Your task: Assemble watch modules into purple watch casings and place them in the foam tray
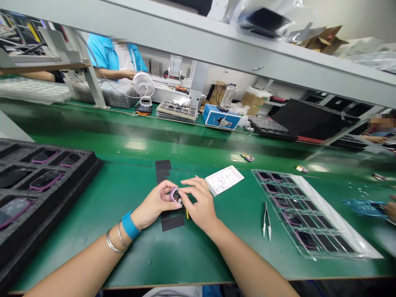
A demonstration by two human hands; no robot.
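Observation:
Near the middle of the bench, my left hand (156, 202) is closed around a small purple-framed electronic device (176, 196), its inner parts facing up. The thumb and index finger of my right hand (200, 201) close on the right edge of the same device; the exact contact is partly hidden. A narrow yellow strip (187, 213) shows just below the device, beside my right fingers. Dark rectangular sheets (172, 223) lie on the green bench under and behind my hands. Beyond my right hand is a shallow white box (234, 176) with many tiny pieces inside.
White-tipped tweezers (266, 222) lie right of my forearm, beside a clear tray (309, 252) of purple-framed parts and dark sheets. A black foam tray (83, 175) holds purple-framed devices at left. A co-worker's hand (390, 209) is at far right; another person (107, 57) sits behind a fan (143, 84).

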